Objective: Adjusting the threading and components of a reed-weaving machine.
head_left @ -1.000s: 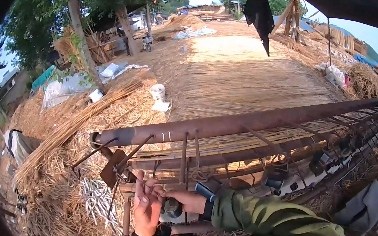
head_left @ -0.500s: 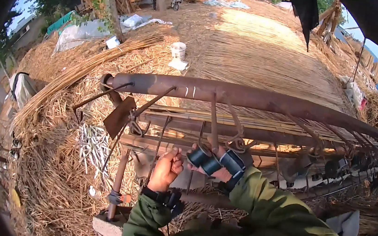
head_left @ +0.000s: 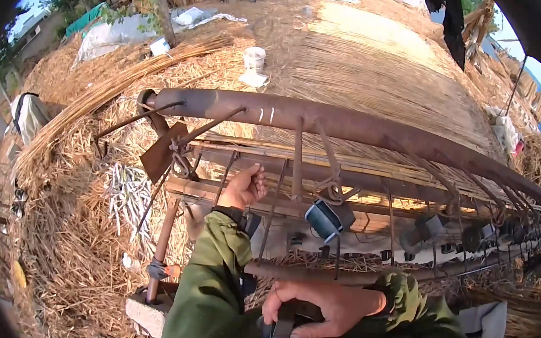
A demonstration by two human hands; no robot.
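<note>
My left hand (head_left: 247, 186) is raised at the rusty frame, its fingers curled together beside a thin metal rod (head_left: 224, 180). Whatever it pinches, if anything, is too small to make out. Low and close to my body, my right hand (head_left: 328, 306) has thumb and fingers bent round a black strap-like piece (head_left: 281, 330) with a rounded grey end. A spool of dark green thread (head_left: 324, 222) hangs at the frame, apart from both hands. Knotted cord (head_left: 333, 188) loops round the frame just above it.
A long rusty pipe (head_left: 355, 124) crosses in front of me, with rods slanting down from it. More dark spools (head_left: 476, 238) hang along the frame to the right. Beyond lies a wide reed mat (head_left: 375, 74). Loose straw (head_left: 74, 253) covers the left ground; a white bucket (head_left: 254, 59) stands farther off.
My right hand has left the dark green spools at the frame and come down toward my body. My left hand has moved slightly up, still curled. One green spool now hangs free.
</note>
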